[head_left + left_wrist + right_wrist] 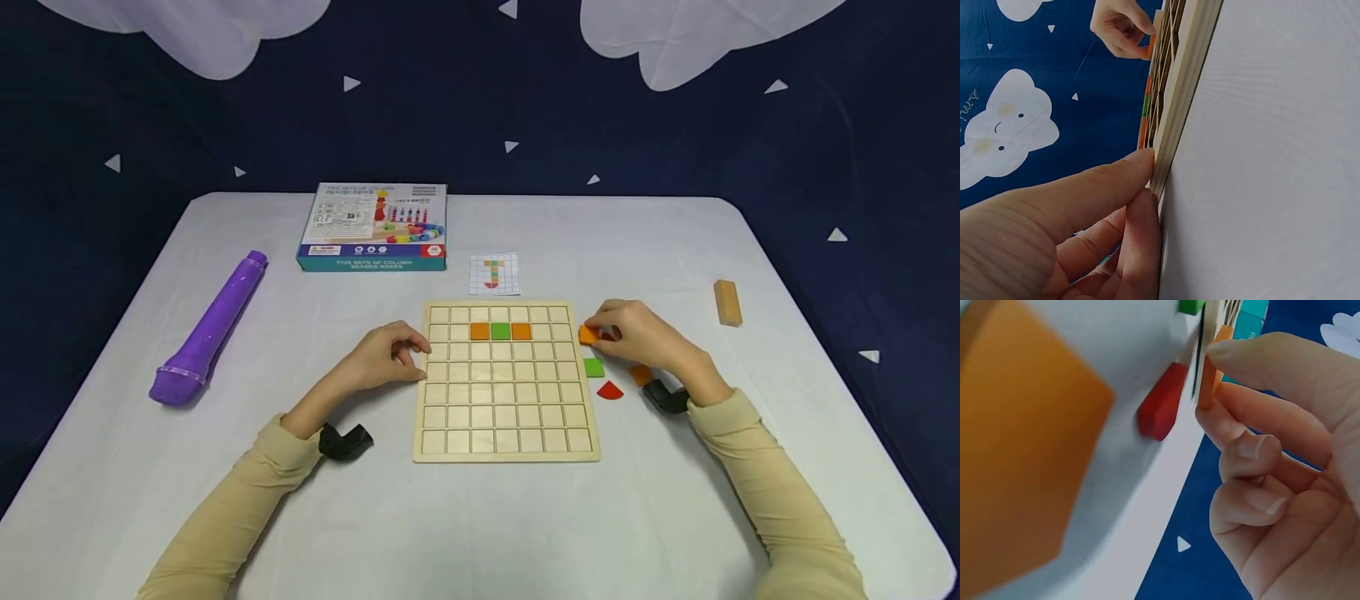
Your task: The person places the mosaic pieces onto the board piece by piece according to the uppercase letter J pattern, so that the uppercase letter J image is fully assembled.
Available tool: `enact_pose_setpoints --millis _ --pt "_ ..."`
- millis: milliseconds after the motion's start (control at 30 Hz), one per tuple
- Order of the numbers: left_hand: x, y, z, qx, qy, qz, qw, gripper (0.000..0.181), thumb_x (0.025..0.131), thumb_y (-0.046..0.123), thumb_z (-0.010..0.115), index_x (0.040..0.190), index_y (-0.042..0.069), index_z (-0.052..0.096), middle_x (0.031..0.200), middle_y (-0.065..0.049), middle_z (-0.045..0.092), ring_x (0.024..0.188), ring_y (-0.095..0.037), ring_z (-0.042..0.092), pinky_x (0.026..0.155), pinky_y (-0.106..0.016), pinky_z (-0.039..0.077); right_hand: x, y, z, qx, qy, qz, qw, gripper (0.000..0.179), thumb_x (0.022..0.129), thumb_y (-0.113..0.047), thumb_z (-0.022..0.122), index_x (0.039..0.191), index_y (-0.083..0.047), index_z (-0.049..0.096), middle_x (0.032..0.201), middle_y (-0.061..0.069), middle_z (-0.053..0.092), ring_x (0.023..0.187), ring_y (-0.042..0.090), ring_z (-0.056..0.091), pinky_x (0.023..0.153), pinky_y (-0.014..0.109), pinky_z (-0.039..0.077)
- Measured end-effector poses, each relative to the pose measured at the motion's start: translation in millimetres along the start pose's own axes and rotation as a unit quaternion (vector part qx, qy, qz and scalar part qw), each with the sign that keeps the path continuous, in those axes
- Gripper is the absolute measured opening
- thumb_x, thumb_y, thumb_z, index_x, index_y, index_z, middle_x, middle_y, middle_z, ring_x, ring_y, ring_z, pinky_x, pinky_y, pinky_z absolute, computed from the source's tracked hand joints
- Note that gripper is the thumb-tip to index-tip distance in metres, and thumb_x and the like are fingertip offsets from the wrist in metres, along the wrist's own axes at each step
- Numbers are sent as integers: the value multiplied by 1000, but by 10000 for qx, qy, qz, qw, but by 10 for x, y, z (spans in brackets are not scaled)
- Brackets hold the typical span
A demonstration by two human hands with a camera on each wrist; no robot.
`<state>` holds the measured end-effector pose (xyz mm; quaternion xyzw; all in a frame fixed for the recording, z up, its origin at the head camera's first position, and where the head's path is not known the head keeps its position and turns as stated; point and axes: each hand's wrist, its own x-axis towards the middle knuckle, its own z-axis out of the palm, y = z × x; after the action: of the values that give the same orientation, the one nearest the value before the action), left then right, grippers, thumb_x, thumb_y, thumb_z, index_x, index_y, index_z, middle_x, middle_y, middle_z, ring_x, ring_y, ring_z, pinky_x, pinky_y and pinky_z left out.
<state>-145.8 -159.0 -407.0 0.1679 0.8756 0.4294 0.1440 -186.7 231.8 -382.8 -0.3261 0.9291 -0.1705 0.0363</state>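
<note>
My left hand (386, 357) holds the left edge of a wooden grid board (510, 461), thumb and fingertip against its side in the left wrist view. In the board's second row from the far edge, a green square tile (500, 332) sits between an orange tile (479, 332) and another orange tile (521, 332). Just off the board's right edge, my right hand (637, 333) pinches an orange square tile (1210, 378) between thumb and index finger. Near that hand lie a green tile (593, 367), a red quarter-round tile (610, 390), a partly hidden red tile (1163, 403) and an orange tile (641, 375).
A pattern card (494, 274) lies beyond the board, showing a T-like shape of coloured squares with a red base. Behind it to the left is a toy box (372, 227). A purple microphone (210, 329) rests at left, a wooden block (727, 302) at right.
</note>
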Motion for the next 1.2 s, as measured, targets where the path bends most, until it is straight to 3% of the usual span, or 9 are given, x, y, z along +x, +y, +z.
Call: enact_pose_setpoints --millis 367,967,1200 --pt "1 -3 -1 12 40 15 10000 32 74 9 77 103 2 65 100 -14 59 68 -9 56 64 -20 43 124 -170 6 174 110 -323 9993 27 79 -8 71 105 1 70 96 10 67 66 12 49 61 22 41" --pt "2 1 0 -46 51 45 10000 32 73 7 77 103 2 65 100 -14 59 68 -9 56 66 -20 44 329 -417 92 210 -150 -784 9966 24 81 -10 70 104 -1 71 91 7 66 65 11 47 60 20 40" --pt "7 -1 -5 -65 47 27 10000 33 73 7 77 103 2 65 101 -14 59 68 -9 57 67 -21 44 392 -538 112 130 -197 -911 9956 23 81 -9 69 103 -1 71 95 9 67 74 16 56 66 25 46"
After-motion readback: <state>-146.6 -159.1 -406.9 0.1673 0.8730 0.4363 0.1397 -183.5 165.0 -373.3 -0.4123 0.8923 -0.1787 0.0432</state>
